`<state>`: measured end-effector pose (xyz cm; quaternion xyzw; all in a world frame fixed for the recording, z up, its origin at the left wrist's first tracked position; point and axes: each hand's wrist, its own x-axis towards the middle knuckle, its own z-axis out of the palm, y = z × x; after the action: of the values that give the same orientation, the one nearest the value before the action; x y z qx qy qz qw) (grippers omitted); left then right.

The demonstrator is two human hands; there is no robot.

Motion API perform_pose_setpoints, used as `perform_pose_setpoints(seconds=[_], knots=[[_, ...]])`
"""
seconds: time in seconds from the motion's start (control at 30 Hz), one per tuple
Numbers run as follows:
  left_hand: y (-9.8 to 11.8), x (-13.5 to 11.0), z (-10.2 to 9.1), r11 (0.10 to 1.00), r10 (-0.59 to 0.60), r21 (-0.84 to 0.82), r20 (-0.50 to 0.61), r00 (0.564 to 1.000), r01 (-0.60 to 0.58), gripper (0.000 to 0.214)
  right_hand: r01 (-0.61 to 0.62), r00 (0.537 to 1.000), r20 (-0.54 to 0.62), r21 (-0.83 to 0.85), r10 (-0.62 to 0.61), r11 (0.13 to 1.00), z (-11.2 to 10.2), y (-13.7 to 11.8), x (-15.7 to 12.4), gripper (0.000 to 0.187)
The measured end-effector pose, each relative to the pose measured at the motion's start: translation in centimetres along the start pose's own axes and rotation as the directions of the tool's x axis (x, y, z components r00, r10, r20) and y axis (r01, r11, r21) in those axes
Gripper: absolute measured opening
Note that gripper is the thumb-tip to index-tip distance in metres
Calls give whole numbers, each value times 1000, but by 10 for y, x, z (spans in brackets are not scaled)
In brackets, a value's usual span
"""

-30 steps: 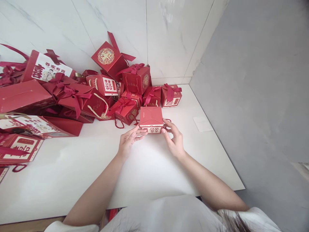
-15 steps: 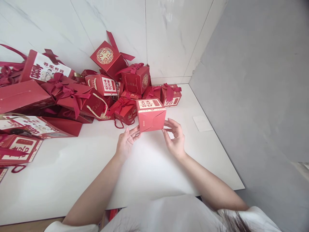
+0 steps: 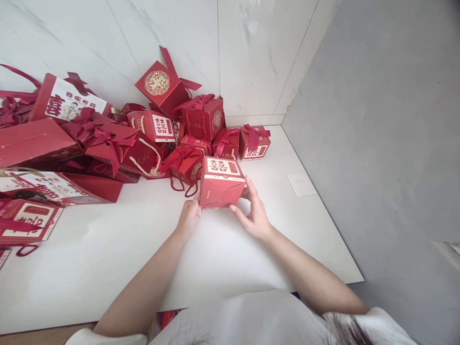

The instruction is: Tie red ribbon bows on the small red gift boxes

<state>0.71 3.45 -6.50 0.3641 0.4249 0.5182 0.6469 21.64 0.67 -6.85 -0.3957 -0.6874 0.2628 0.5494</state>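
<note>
A red gift box [image 3: 222,190] with a white double-happiness panel is held between my two hands over the white table [image 3: 215,258]. Its folded flap end faces me. My left hand [image 3: 189,216] grips the box at its lower left, the fingers partly hidden beside and behind it. On the opposite side, my right hand [image 3: 254,212] has its thumb at the lower right corner and its fingers along the right face. Just behind the held box lies a red ribboned box [image 3: 187,165] with a dark red cord handle.
A heap of red gift boxes [image 3: 108,141] with ribbons and cord handles fills the left and back of the table. One ribboned box [image 3: 255,142] stands at the back right. A white square [image 3: 302,184] lies near the right edge. Tiled wall [image 3: 179,33] rises behind.
The held box has come slightly nearer to me and tilted, so more of its double-happiness panel shows. My left fingers, earlier stretched out at its corner, have closed in on its side.
</note>
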Motion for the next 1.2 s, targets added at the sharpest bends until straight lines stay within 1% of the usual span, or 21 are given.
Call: perform_pose_setpoints(seconds=[0.07,0.17,0.23,0.33,0.4,0.47,0.53,0.63,0.7,0.8,0.87,0.9,0.93,0.97,1.03,1.07,1.13,1.2], knots=[[-4,2,-3,1000,7,25,63,998,-8,43,20,1000,-20,10,-19,1000,-1,-2,-1,71],[-7,3,-8,993,43,102,160,986,-59,46,37,994,-103,17,-35,999,-4,-3,-1,51],[-5,4,-10,977,90,176,172,981,-120,44,16,990,-143,14,-14,1000,-7,-2,0,42],[0,5,-10,934,179,283,155,972,-217,37,-33,984,-177,16,35,999,-9,0,1,35],[3,6,-10,916,218,313,140,966,-252,35,-75,977,-195,39,81,996,-10,1,2,31],[5,5,-11,925,191,304,142,971,-227,30,-126,970,-201,77,140,989,-10,0,4,26],[7,3,-11,952,108,265,166,980,-150,28,-191,960,-192,94,206,977,-9,-2,6,21],[8,-3,-10,980,-3,193,245,970,-45,49,-268,944,-168,102,282,958,-8,-3,7,19],[9,-7,-8,986,-42,168,293,955,-8,55,-286,939,-157,136,305,949,-8,-2,7,18],[11,-12,-6,983,-51,182,334,941,-11,51,-281,944,-125,186,307,941,-9,-1,7,19],[13,-13,-6,972,-10,227,320,948,-67,45,-285,949,-75,205,305,936,-10,-1,8,21],[14,-13,-5,957,42,263,298,953,-125,44,-287,952,-48,197,302,937,-11,-2,8,24],[15,-12,-5,929,118,309,270,956,-202,46,-287,955,-25,176,296,942,-11,-2,8,28],[17,-12,-4,886,208,364,244,947,-289,47,-281,959,-6,147,285,948,-11,-2,9,33],[19,-11,-2,758,380,475,235,894,-447,45,-254,967,17,99,254,962,-11,-1,9,42],[20,-10,-2,689,440,522,249,863,-502,40,-243,970,22,96,242,965,-10,-1,9,45],[20,-9,-3,571,509,588,294,809,-573,31,-247,969,30,142,245,959,-9,0,9,48],[18,-8,-6,476,544,626,341,766,-617,27,-283,959,44,222,281,933,-9,0,9,51]])
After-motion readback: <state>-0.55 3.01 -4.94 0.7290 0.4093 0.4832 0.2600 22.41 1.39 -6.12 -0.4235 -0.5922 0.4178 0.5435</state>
